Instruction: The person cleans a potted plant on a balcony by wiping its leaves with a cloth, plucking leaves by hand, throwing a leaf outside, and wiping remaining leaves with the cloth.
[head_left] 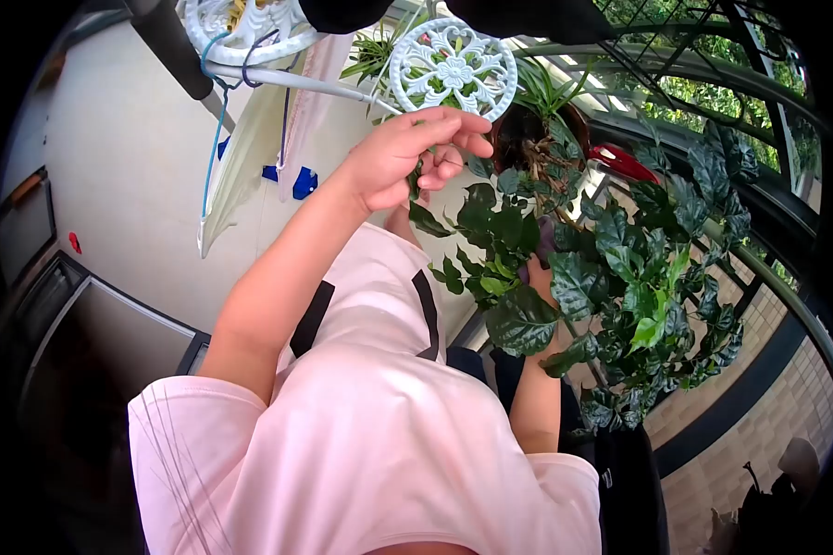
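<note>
My left hand (421,153) is raised beside the leafy plant, its fingers curled in. A bit of green leaf (416,178) shows between the fingers and the palm. My right hand (539,275) reaches in among the dark glossy leaves of the large potted plant (578,282), and leaves cover most of its fingers. Touching or close to that hand is a purple-grey thing (546,239), partly hidden, whose kind I cannot make out. Brighter young leaves (652,324) grow on the plant's right side.
A white ornamental round stand top (453,72) is ahead, with a brown pot (569,129) beside it. Clothes on hangers (220,83) hang at the left from a pale rail (296,81). A dark railing (759,236) curves along the right. Something red (623,162) lies behind the plant.
</note>
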Demonstrator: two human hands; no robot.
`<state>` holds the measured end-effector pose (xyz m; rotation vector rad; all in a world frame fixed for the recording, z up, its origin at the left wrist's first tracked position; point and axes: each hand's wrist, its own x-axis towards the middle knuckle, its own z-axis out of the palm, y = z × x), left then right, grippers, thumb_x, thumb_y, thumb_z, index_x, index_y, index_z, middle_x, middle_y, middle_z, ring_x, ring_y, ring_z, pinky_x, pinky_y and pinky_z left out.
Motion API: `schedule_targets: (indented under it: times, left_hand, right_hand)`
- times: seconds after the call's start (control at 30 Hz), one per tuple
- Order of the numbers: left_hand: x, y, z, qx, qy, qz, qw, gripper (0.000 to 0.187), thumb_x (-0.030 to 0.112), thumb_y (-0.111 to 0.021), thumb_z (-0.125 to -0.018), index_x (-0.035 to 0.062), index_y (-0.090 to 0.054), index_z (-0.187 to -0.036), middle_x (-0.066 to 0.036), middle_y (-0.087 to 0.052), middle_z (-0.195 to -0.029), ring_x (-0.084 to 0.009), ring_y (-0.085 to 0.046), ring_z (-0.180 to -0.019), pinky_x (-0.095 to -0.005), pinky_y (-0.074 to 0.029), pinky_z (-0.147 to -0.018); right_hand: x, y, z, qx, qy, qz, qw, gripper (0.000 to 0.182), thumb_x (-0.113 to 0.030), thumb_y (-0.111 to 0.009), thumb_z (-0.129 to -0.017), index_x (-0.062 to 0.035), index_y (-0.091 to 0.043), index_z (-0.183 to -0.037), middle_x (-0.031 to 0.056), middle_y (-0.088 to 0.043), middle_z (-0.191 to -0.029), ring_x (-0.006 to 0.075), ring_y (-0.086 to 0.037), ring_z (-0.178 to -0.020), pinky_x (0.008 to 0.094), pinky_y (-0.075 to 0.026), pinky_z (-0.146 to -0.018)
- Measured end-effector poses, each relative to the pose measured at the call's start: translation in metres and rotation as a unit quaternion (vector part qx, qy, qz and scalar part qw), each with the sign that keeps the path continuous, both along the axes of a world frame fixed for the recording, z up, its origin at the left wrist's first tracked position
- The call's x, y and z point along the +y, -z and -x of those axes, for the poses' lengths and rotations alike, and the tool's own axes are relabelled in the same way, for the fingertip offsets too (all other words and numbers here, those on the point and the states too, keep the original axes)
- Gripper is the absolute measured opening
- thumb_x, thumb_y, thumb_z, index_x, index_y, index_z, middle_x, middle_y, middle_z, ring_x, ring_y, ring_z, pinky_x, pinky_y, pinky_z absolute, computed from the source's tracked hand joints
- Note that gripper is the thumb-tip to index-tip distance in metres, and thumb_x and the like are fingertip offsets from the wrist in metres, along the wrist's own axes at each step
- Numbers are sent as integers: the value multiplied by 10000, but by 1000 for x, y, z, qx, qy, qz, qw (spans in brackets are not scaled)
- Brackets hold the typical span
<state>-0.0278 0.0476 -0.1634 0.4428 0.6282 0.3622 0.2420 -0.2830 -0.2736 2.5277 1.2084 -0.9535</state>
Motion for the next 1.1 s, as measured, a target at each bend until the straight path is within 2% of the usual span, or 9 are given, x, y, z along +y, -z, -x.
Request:
schedule_targets:
  times: [0.23, 0.3, 0.4, 0.63, 0.67, 0.77, 0.8, 0.9, 1.1]
  left_hand:
    - [21, -109, 68, -149, -150, -8, 977, 378, 267, -319, -1007, 6, -492, -1219, -147, -608, -1047, -132, -559, -753, -226, -452, -518]
    - [32, -124, 89, -167, -205, 9, 965, 365, 259, -330, -1005, 26, -450, -1258, -149, -569, -1151, -191, -596, -959, -338, -562, -762]
    - [40, -147, 104, -226, -249, -18, 941, 365, 256, -334, -1006, 21, -429, -1267, -166, -499, -1256, -238, -542, -1114, -449, -481, -942]
    - [38, -182, 133, -298, -308, -42, 903, 363, 296, -321, -1006, 28, -460, -1209, -165, -493, -1279, -288, -475, -1211, -491, -471, -946]
    - [35, -198, 134, -184, -373, -45, 908, 298, 286, -384, -995, 59, -497, -1151, -123, -553, -1166, -238, -562, -1080, -411, -537, -838]
    - [60, -187, 179, -213, -375, -43, 901, 206, 255, -473, -969, 96, -532, -1087, -54, -574, -985, -140, -591, -830, -286, -537, -658]
    - [66, -210, 181, -141, -449, -39, 881, 140, 229, -533, -944, 118, -556, -1025, 4, -518, -832, -68, -488, -639, -207, -442, -523]
    - [119, -202, 244, -214, -450, -107, 860, 142, 247, -559, -930, 114, -569, -978, 16, -460, -706, -63, -401, -554, -205, -380, -503]
    - [265, -228, 313, -99, -622, -49, 776, 318, 372, -646, -831, 79, -528, -799, -30, -449, -630, -131, -422, -528, -285, -421, -529]
  right_hand:
    - [20, -40, 0, 0, 54, -60, 997, 350, -238, -443, -961, -67, -496, -1261, 151, -581, -811, 248, -527, -713, 356, -421, -683]
    - [24, -51, -2, 1, 70, -79, 994, 351, -239, -445, -960, -66, -496, -1262, 151, -580, -817, 248, -527, -718, 356, -421, -685]
    - [32, -65, -7, 3, 85, -110, 990, 354, -241, -447, -959, -66, -495, -1263, 150, -580, -825, 249, -528, -725, 357, -421, -689]
    - [66, -94, -36, -1, 93, -198, 976, 359, -244, -453, -957, -64, -493, -1264, 149, -578, -845, 249, -528, -742, 358, -422, -697]
    - [69, -96, -37, -3, 93, -208, 974, 359, -245, -453, -957, -64, -493, -1264, 149, -578, -847, 249, -528, -744, 358, -422, -698]
    - [80, -101, -41, -9, 99, -236, 967, 362, -246, -456, -956, -63, -492, -1265, 148, -577, -856, 250, -528, -752, 358, -422, -701]
    - [84, -103, -42, -9, 101, -244, 965, 362, -247, -456, -955, -63, -492, -1265, 148, -577, -858, 250, -528, -754, 358, -422, -702]
    - [103, -114, -48, -14, 111, -265, 958, 365, -249, -459, -954, -62, -491, -1266, 147, -577, -867, 250, -528, -761, 359, -422, -706]
    - [137, -126, -34, -23, 145, -279, 949, 369, -252, -463, -952, -61, -489, -1267, 146, -575, -883, 250, -528, -776, 360, -423, -712]
